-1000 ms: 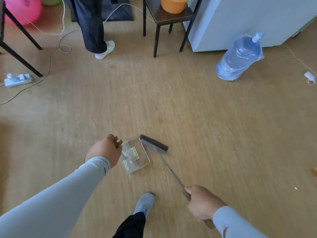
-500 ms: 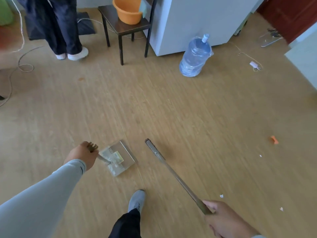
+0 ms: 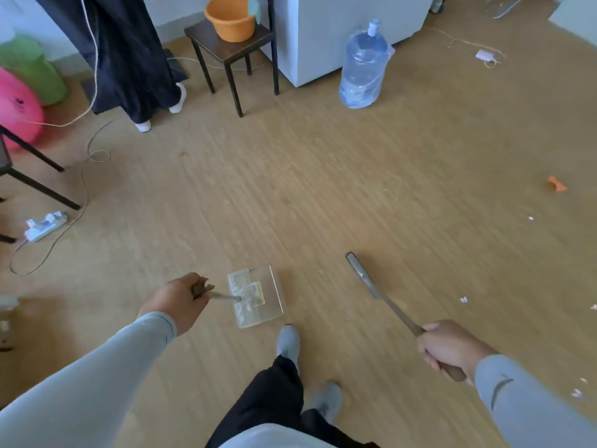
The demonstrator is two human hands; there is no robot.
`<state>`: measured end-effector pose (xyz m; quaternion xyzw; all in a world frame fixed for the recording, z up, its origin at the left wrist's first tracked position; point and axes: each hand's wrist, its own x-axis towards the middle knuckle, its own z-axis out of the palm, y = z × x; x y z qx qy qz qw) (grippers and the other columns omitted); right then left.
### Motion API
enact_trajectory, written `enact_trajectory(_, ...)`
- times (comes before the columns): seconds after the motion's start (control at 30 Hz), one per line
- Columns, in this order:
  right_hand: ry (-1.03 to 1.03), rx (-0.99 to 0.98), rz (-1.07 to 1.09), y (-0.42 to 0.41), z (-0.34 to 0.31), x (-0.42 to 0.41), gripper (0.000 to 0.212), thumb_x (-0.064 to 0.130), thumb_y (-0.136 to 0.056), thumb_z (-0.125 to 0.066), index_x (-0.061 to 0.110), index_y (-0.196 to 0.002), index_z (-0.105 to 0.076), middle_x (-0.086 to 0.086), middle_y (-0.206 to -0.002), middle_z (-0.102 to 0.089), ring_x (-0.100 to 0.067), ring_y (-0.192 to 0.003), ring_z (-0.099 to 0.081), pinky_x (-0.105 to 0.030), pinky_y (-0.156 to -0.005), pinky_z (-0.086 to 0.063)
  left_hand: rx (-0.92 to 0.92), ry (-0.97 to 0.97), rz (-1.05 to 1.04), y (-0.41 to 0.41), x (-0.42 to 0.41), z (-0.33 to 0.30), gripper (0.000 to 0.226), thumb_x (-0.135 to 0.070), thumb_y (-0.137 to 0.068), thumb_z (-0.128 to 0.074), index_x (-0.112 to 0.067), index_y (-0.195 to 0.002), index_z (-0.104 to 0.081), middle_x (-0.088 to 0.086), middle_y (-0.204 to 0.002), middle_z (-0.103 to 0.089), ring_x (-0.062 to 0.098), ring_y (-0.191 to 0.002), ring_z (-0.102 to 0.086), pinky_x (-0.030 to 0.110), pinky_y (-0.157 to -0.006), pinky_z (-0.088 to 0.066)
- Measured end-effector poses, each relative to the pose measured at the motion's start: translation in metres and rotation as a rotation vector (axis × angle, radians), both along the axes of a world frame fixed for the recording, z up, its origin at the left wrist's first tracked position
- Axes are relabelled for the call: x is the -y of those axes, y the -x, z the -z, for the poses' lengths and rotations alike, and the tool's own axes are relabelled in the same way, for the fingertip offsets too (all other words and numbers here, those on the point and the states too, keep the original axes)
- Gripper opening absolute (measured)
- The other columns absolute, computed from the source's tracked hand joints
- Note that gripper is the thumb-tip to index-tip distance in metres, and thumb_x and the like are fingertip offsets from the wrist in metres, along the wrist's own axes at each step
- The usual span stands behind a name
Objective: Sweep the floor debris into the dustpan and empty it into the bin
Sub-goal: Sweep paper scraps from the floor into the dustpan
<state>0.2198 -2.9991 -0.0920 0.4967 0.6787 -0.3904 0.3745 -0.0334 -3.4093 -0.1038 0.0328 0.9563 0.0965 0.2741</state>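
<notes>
Wooden floor [image 3: 323, 176] is filling the head view, with a big water bottle [image 3: 365, 66] standing at the far side against a white cabinet [image 3: 342, 30]. Left of the bottle, an orange basin [image 3: 231, 19] is sitting on a small dark stool [image 3: 231, 50], and another person's dark trouser legs [image 3: 129, 59] are standing further left. Well nearer than the bottle, the left hand [image 3: 176, 302] is gripping the dustpan [image 3: 256, 295] by its handle, fingers curled tight around it; some pale debris is lying inside the pan. To the dustpan's right and apart from it, the right hand [image 3: 450, 349] is clamping its fingers on the broom [image 3: 381, 294] handle, the head pointing toward the bottle. An orange scrap [image 3: 556, 184] and white bits [image 3: 464, 299] are lying on the floor right of the broom.
</notes>
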Motion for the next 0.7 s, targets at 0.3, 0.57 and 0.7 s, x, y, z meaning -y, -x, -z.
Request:
enact_trajectory(0.3, 0.031, 0.083, -0.092, -0.028, 0.026, 0.105, 0.063, 0.0, -0.089, -0.044, 0.006, -0.152, -0.042, -0.006, -0.078, -0.066, -0.023, -0.071, -0.066, -0.026, -0.062, -0.05, 0.065, 0.075, 0.087, -0.033, 0.054, 0.035, 0.013, -0.045, -0.093, -0.06, -0.032, -0.095, -0.057, -0.008, -0.078, -0.065, 0.017, -0.067, -0.064, 0.028, -0.06, -0.053)
enact_trajectory(0.57, 0.229, 0.064, -0.171, -0.017, 0.036, 0.251, 0.068, 0.015, -0.088, -0.049, 0.018, -0.156, -0.04, 0.001, -0.088, -0.068, -0.009, -0.055, -0.057, -0.027, -0.061, -0.058, 0.076, 0.096, 0.068, -0.015, 0.103, 0.059, 0.011, -0.04, -0.095, -0.058, -0.03, -0.097, -0.053, -0.006, -0.079, -0.063, 0.02, -0.07, -0.062, 0.028, -0.061, -0.048)
enact_trajectory(0.7, 0.38, 0.023, 0.047, -0.002, 0.014, 0.244, 0.069, 0.005, -0.092, -0.054, 0.017, -0.158, -0.038, -0.002, -0.062, -0.061, -0.011, -0.042, -0.046, -0.026, -0.046, -0.045, 0.093, 0.064, 0.054, -0.011, 0.13, 0.063, 0.014, -0.043, -0.095, -0.057, -0.029, -0.096, -0.053, -0.006, -0.079, -0.065, 0.02, -0.07, -0.063, 0.029, -0.062, -0.052)
